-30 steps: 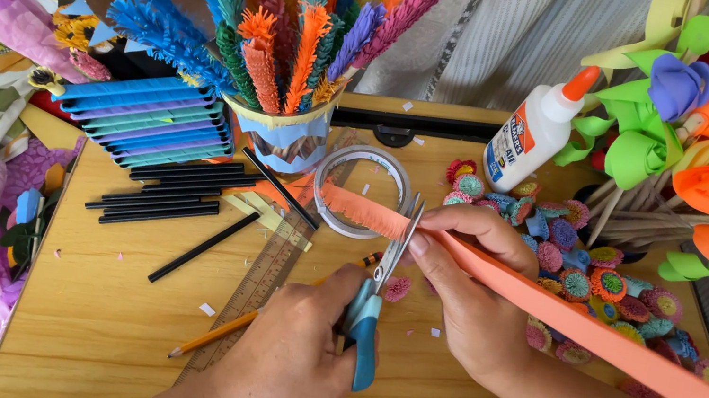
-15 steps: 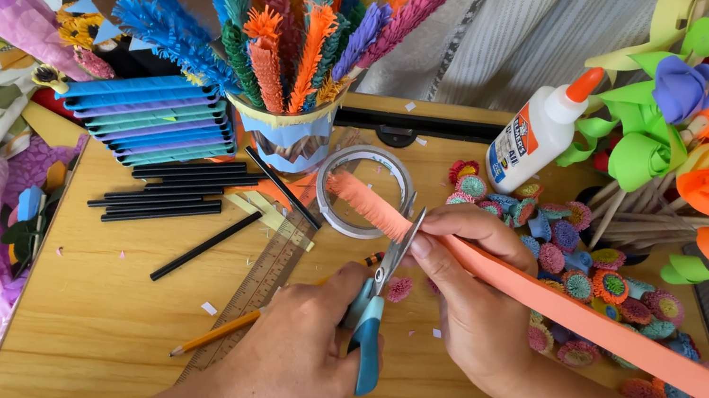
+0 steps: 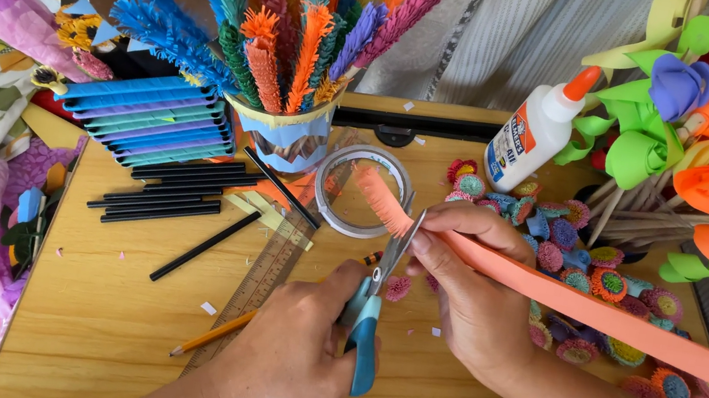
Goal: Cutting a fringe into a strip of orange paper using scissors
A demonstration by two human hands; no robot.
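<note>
on the wooden table point(image 3: 108, 350), left hand point(image 3: 290, 351) scissors point(image 3: 368, 317) snip right hand's point(image 3: 473, 296) orange strip point(image 3: 604, 313).

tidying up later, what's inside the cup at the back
The cup holds upright fringed paper stems in blue, green, orange, yellow, purple and pink. Their lower ends and the cup's bottom are hidden by its wall.

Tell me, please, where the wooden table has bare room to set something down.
Bare wood lies between the black sticks and the ruler, down to the near edge, and below the left hand. Crowded: paper rosettes on the right, tape roll and cup behind.
</note>
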